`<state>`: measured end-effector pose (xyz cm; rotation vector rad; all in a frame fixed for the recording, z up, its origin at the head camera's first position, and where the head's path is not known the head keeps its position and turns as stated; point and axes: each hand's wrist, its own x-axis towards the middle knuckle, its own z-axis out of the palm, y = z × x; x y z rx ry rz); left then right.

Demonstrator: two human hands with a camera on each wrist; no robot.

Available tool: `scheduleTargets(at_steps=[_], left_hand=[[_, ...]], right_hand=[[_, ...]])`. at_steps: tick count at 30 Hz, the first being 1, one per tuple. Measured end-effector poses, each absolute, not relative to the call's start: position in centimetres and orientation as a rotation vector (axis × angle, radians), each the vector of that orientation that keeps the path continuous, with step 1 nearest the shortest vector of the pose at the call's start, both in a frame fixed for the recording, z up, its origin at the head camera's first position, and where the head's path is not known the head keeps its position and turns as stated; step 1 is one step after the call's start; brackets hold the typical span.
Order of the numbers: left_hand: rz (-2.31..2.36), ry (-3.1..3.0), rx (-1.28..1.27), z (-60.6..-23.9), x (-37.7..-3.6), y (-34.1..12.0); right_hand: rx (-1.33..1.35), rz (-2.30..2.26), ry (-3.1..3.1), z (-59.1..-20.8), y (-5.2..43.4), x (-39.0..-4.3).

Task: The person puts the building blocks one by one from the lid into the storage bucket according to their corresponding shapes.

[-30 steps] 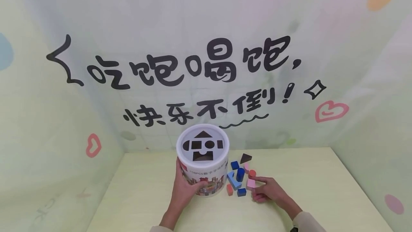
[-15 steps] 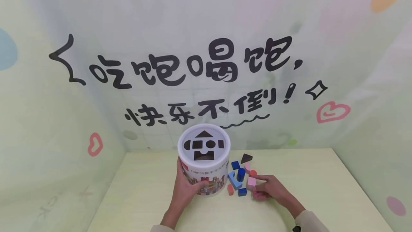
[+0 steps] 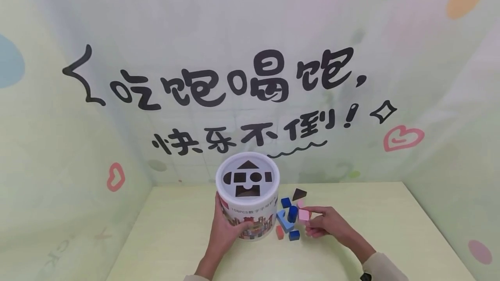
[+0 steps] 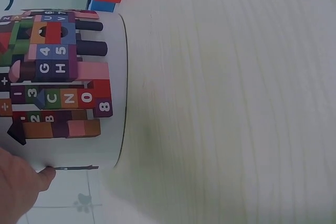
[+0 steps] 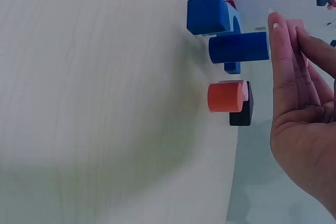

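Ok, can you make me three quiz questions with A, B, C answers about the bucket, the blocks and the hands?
1. Where is the bucket from the loose blocks?
A. left of them
B. right of them
C. on top of them

2. What colour is the block in the right hand?
A. green
B. pink
C. yellow

3. What is the left hand doing?
A. lying flat on the table
B. gripping the bucket's side
C. picking up a block

Answers: 1 A, the blocks lie to its right in the head view. 2 B, a pink cube sits at the fingertips. 3 B, the fingers wrap the printed wall.
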<state>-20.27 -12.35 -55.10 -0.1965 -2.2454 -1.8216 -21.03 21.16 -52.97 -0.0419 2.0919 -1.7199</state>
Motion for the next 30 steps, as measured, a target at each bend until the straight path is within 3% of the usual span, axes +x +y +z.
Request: scheduleTargets(at_steps=[20, 30], left_hand=[[-1.832, -2.244, -0.209, -53.5, -19.6, -12.3], [-1.823, -2.245, -0.231, -55.2, -20.3, -12.3]], right_hand=[[-0.253, -1.696, 2.073, -48.9, 19.4, -21.3], [-0.314, -1.694, 2.062, -46.4, 18.7, -21.2]])
